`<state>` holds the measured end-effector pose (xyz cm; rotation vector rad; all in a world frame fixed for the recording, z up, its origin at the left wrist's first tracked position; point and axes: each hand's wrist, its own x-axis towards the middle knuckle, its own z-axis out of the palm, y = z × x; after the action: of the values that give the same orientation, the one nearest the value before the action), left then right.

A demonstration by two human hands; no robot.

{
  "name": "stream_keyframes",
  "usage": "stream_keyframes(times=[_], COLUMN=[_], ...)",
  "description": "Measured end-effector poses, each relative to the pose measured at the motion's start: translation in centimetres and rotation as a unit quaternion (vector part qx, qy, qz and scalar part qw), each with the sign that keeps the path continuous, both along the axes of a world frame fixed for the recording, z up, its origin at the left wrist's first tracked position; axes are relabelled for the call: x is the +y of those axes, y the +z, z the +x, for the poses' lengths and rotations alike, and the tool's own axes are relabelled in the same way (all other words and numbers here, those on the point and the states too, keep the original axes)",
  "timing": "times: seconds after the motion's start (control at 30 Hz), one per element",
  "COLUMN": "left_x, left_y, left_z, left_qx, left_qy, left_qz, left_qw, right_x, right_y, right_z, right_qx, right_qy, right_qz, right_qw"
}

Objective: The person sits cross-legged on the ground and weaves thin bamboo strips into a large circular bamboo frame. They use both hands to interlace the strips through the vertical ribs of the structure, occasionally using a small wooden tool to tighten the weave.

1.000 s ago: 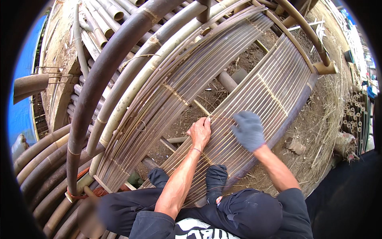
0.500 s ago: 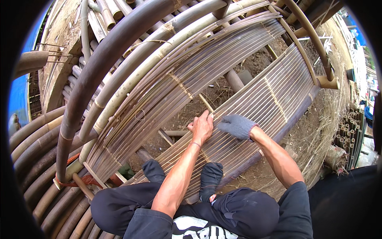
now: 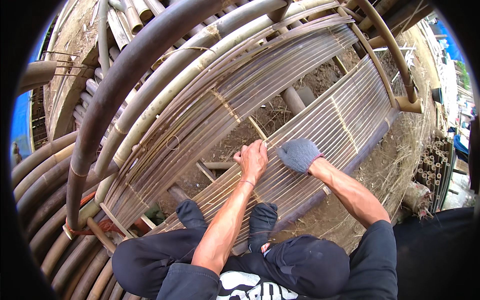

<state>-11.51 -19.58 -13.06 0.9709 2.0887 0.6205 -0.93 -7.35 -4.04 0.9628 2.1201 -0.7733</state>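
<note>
I squat over a curved bamboo frame with a seat panel of thin bamboo slats (image 3: 320, 125). My bare left hand (image 3: 254, 159) is closed at the panel's inner edge, where a light bamboo crosspiece (image 3: 258, 128) meets the slats. Its fingertips press together there; whatever they pinch is too small to make out. Just right of it, over the slats, my right hand (image 3: 301, 155) wears a grey knitted glove. Its fingers are curled in, and anything inside them is hidden. Pale lashing (image 3: 345, 125) crosses the slats further right.
A second slatted panel (image 3: 200, 120) lies to the left across a gap showing soil. Thick bent bamboo poles (image 3: 125, 75) arch at the far left. Stacked curved poles (image 3: 55, 200) fill the lower left. Bundled bamboo tubes (image 3: 436, 162) stand at right. My socked feet (image 3: 262, 220) rest on the slats.
My right hand has drawn slightly right, away from the left, and its gloved fingers have curled in tighter. My left hand stays at the panel's edge.
</note>
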Motion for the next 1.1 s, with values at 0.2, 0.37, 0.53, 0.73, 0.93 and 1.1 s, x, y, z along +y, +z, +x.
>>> stream_keyframes(times=[0.2,0.37,0.53,0.73,0.93,1.1], left_x=[0.1,0.5,-0.1,1.4,3.6,4.4], left_y=[-0.1,0.2,0.8,2.1,1.9,1.8], left_z=[-0.3,-0.3,-0.2,0.1,1.3,3.5], left_qx=[-0.008,0.004,-0.029,0.143,0.251,0.425], left_qy=[0.0,0.001,0.06,-0.105,-0.185,-0.256], left_qz=[0.01,-0.039,0.034,0.211,0.162,0.104], left_qw=[1.0,0.999,0.997,0.961,0.936,0.862], right_x=[-2.2,-0.3,-1.6,-12.6,-28.9,-37.9], right_y=[-0.5,-0.6,-2.3,1.0,-2.2,-4.5], right_z=[0.5,3.9,6.8,13.3,22.3,32.2], right_qx=[0.155,0.116,0.197,0.194,0.268,0.168], right_qy=[-0.084,-0.104,-0.206,-0.464,-0.764,-0.872], right_qz=[-0.124,-0.081,0.027,-0.082,-0.109,-0.06], right_qw=[0.976,0.984,0.958,0.86,0.576,0.456])
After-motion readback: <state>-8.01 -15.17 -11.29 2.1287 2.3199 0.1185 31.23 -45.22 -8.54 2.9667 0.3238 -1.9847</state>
